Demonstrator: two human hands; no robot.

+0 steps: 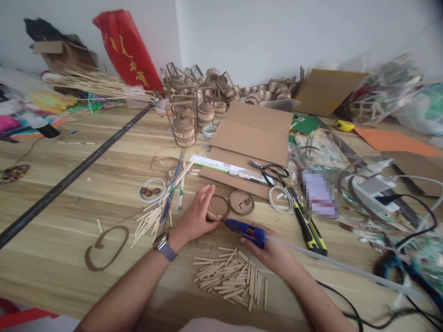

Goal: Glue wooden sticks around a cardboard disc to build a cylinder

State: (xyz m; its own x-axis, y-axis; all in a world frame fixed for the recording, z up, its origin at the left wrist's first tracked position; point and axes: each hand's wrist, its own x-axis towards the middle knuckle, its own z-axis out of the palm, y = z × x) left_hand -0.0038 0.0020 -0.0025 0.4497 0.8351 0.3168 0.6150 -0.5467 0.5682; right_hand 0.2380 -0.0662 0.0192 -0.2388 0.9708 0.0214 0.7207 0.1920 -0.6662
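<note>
Gluing small sticks around the edge of a round cardboard piece looks to be the step in hand, with only part of the rim filled. Taking that piece as the clock's centre, and going left to right: a curled brown strip lies near eight o'clock, a white ring with beads inside it between nine and ten, and a loose stick bundle just below nine.

The left hand comes in at nine, half open, thumb and fingers curved about the piece; how tightly they hold it I cannot tell. The piece sits face up and, being round, has no long axis; its row of sticks runs along the near edge, roughly six to eight. A stick pile lies near six, a lettered disc at three.

Between four and five, the right hand is wrapped around a blue glue gun. Its long axis slants, nozzle towards nine to ten, a pale rod trailing from the back. The next move probably calls for a small dab at the row's end, then a stick pressed on upright.
</note>
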